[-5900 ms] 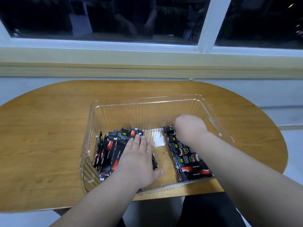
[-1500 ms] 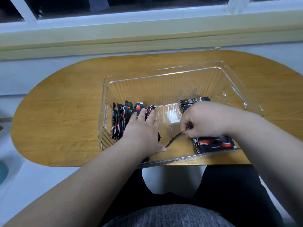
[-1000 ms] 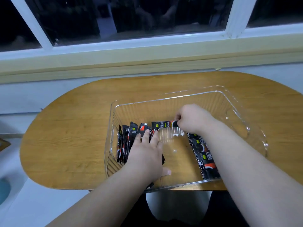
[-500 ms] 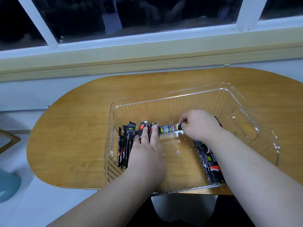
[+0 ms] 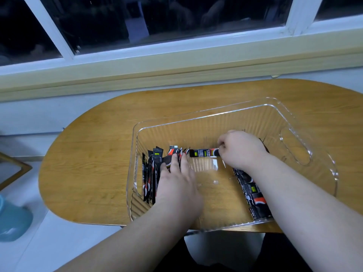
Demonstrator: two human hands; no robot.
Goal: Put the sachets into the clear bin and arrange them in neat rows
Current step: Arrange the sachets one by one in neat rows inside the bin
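Both hands are inside the clear ribbed plastic bin, centre of frame, on the oval wooden table.

I record the left hand lying flat with its fingers straight, pressed against a bundle of black-and-red sachets that stand on edge along the bin's left wall. The right hand, centre right, has its fingers curled and pinches one end of a single black sachet with yellow print. This sachet lies crosswise near the far wall. Its free end is touching or just beside the upright bundle; I cannot tell which. A second row of black sachets lies flat along the right side of the bin floor, partly hidden under the right forearm. A white-framed window spans the top of the frame, and a teal rounded object sits at lower left.
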